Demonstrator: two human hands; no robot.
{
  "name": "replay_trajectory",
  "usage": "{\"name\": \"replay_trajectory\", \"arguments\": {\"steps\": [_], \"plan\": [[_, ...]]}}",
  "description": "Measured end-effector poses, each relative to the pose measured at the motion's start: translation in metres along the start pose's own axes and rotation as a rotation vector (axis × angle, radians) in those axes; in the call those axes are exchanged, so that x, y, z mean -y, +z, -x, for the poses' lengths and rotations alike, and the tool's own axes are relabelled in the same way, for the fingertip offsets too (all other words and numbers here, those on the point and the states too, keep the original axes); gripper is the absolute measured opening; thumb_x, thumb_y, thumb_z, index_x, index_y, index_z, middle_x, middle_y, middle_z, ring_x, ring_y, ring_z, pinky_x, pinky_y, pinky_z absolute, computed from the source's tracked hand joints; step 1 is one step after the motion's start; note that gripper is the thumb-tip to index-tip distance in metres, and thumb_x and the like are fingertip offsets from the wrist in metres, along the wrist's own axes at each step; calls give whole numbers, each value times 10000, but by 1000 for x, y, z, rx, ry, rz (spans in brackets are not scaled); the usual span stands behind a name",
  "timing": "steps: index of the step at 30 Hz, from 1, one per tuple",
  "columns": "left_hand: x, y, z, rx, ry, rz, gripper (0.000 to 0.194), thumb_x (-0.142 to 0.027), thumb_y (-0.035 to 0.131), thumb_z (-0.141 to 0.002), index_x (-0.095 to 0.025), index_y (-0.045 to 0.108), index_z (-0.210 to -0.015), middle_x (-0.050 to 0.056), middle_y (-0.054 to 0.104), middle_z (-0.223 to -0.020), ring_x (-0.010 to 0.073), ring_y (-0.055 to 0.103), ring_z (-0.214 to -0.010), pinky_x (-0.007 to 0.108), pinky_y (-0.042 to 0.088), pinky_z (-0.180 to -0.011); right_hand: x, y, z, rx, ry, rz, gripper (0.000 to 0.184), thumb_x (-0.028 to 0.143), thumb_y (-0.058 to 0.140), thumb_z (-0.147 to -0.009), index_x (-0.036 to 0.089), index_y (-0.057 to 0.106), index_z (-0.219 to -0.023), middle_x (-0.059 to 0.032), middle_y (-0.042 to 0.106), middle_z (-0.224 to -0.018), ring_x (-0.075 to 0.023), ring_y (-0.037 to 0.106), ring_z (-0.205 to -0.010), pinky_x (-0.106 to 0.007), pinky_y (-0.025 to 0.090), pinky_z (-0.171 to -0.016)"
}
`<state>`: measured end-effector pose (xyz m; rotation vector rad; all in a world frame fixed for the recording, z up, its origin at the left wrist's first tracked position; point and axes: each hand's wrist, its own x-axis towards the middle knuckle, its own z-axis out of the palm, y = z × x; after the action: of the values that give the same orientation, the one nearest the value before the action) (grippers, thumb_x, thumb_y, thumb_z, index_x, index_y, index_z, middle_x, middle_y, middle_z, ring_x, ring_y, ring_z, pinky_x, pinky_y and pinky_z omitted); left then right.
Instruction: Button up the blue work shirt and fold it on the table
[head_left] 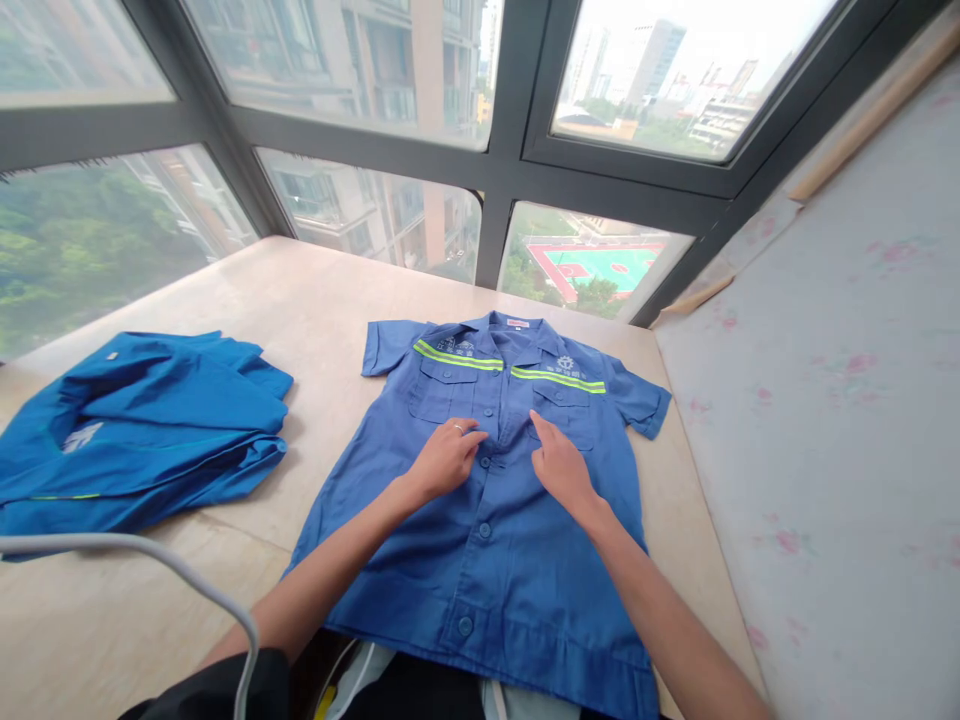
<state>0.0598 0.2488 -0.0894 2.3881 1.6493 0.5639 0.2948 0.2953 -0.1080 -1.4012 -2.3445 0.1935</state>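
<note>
A blue short-sleeved work shirt [420, 540] lies spread front up, its collar away from me. Yellow-green stripes cross the chest above two flap pockets. Its front is parted at the neck, while the lower front edges overlap along a row of buttons [485, 530]. My left hand [448, 457] rests over the shirt's middle beside the front opening, fingers bent, thumb and forefinger slightly apart. Across the opening, my right hand [561, 462] touches the other side, forefinger stretched out and thumb apart from it. No cloth is visibly pinched in either hand.
On the left lies a brighter blue folded garment [172, 420]. A grey-white cable [150, 550] arches across the lower left. Dark-framed windows [499, 170] border the pale surface [322, 290] at the back. A flower-patterned wall [825, 430] rises along the right.
</note>
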Motion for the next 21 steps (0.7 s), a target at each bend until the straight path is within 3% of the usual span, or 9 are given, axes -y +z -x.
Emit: {"name": "replay_trajectory", "arguments": {"steps": [4, 7, 13, 17, 21], "plan": [[11, 23, -22, 19, 84, -115, 420, -269, 417, -991, -172, 542, -1381, 145, 439, -1501, 259, 332, -1441, 462, 335, -1155, 11, 5, -12, 26, -270, -36, 760, -21, 373, -741, 197, 452, -1464, -93, 479, -1474, -236, 402, -1394, -462, 369, -1152], [14, 24, -25, 79, 115, -172, 456, -330, 373, -1014, -176, 484, -1428, 136, 401, -1528, 246, 325, -1447, 475, 274, -1184, 15, 11, -16, 129, -430, -37, 783, -45, 383, -713, 211, 468, -1449, -60, 476, -1486, -231, 366, -1421, -511, 311, -1175], [16, 1, -37, 276, 137, -172, 531, -414, 565, -926, -231, 504, -1420, 144, 391, -1533, 292, 370, -1419, 511, 333, -1129, 18, 3, -19, 116, -433, 13, 612, -1, 409, -822, 206, 528, -1385, -55, 630, -1313, -238, 470, -1328, -561, 184, -1202], [15, -11, -49, 292, 166, -164, 325, -360, 687, -839, -268, 717, -1150, 128, 582, -1337, 310, 548, -1226, 423, 464, -975, 19, -9, -19, 99, -461, 57, 486, 49, 449, -875, 221, 594, -1305, -68, 696, -1137, -245, 503, -1272, -571, 155, -1191], [12, -9, -48, 279, 113, -94, 166, -287, 618, -875, -234, 747, -964, 81, 665, -1011, 230, 648, -905, 307, 485, -743, 22, -14, -16, 87, -506, 92, 304, 113, 504, -902, 242, 681, -1113, -51, 682, -1007, -228, 547, -1151, -539, 181, -1173]]}}
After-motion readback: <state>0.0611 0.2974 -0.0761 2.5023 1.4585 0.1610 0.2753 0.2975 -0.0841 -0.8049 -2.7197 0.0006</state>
